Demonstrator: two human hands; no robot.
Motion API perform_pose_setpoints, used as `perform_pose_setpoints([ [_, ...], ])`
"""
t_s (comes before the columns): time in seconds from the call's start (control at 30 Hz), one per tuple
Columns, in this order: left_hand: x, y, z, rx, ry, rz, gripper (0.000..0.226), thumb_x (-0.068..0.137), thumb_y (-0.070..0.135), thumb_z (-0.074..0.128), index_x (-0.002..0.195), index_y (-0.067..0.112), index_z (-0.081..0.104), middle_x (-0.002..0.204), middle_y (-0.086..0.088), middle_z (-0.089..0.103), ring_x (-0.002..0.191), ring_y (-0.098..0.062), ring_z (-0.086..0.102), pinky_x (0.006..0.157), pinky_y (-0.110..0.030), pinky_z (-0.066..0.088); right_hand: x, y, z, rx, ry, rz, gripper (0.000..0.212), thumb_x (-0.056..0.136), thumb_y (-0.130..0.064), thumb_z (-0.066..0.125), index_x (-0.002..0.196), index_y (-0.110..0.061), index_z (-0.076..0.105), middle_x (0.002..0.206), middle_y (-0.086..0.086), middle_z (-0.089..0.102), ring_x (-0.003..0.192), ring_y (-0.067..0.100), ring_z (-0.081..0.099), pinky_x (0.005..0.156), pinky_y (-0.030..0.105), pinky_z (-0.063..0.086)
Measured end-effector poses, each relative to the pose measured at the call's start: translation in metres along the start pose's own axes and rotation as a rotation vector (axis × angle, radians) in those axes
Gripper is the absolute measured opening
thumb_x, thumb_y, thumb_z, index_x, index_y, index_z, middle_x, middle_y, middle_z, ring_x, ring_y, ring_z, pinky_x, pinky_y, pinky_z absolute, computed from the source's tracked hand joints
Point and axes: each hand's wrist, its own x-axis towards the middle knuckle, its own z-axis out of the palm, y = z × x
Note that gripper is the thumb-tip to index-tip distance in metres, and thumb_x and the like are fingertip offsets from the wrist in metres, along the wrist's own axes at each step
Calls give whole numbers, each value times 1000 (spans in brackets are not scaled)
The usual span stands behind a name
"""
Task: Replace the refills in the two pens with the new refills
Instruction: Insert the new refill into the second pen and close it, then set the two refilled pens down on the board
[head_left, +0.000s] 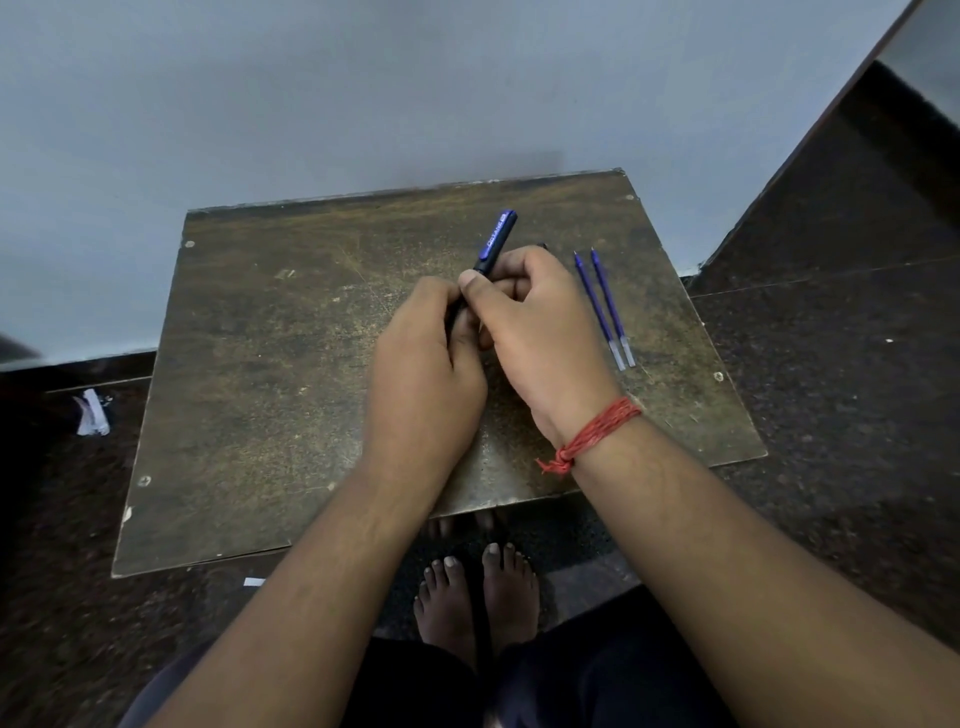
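Both hands — left hand (423, 364), right hand (535, 332) — gripping capped pen (493, 247); new refills (605, 306) lying untouched — swap barely starting.

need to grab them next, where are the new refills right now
In the head view the two new refills lie side by side on the wooden board, just right of the right hand, untouched.
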Motion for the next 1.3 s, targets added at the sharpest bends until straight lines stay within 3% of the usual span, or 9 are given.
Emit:
perform_pose_setpoints([
  [0.23,-2,4,-1,-1,-5,-1,16,97,25,55,109,17,62,95,7,65,77,-10,58,69,-29,47,5,-6,-8,-59,57,-66,10,90,-23,63,90,-15,68,70,9,67,69,26,67,74,52,57],
  [0.33,-1,5,-4,29,34,-10,25,99,31,55,118,16,60,100,9,60,81,-3,56,71,-19,45,14,-10,-29,-333,147,-203,11,94,-25,59,94,-20,68,72,-4,61,68,14,59,64,34,50],
  [0.4,1,4,-7,40,46,-23,28,100,31,54,122,15,58,107,10,56,90,1,56,76,-16,47,18,-10,-41,-601,140,-260,12,95,-29,56,99,-22,66,83,-7,61,76,10,57,66,29,46],
  [0.5,4,-4,-8,119,31,-2,35,99,30,53,130,12,54,124,2,56,115,-8,53,100,-34,48,19,-8,-45,-906,91,-267,21,96,-33,55,112,-21,62,96,-4,63,95,22,60,81,38,51],
  [0.6,5,-9,-8,254,-26,11,45,98,31,53,139,13,48,145,-3,49,139,-19,40,121,-52,23,17,-8,-39,-1049,84,-324,22,95,-33,56,110,-17,57,94,0,62,101,28,57,85,41,46],
  [0.7,5,-12,-8,382,-80,2,58,98,38,48,150,16,36,162,-5,30,153,-22,17,125,-51,3,17,-7,-35,-1105,91,-352,18,94,-30,58,104,-16,54,96,3,67,103,31,57,86,42,44],
  [0.87,6,-15,-7,454,-145,-30,67,101,46,40,158,19,20,168,-7,6,155,-24,-5,124,-53,-3,20,-1,-32,-1134,90,-348,10,93,-22,56,100,-16,54,95,5,70,102,32,58,86,41,45],
  [1.13,7,-18,-5,479,-176,-54,68,101,49,37,159,21,15,169,-6,-2,154,-24,-12,124,-52,-4,22,0,-35,-1047,101,-324,14,94,-28,60,102,-17,57,94,1,66,99,26,57,80,39,50],
  [1.3,9,-19,-7,476,-170,-55,69,100,49,37,159,21,15,169,-6,-2,154,-24,-12,123,-52,-6,20,-7,-53,-951,145,-292,15,93,-31,61,98,-17,56,100,-1,57,96,22,55,78,33,45],
])
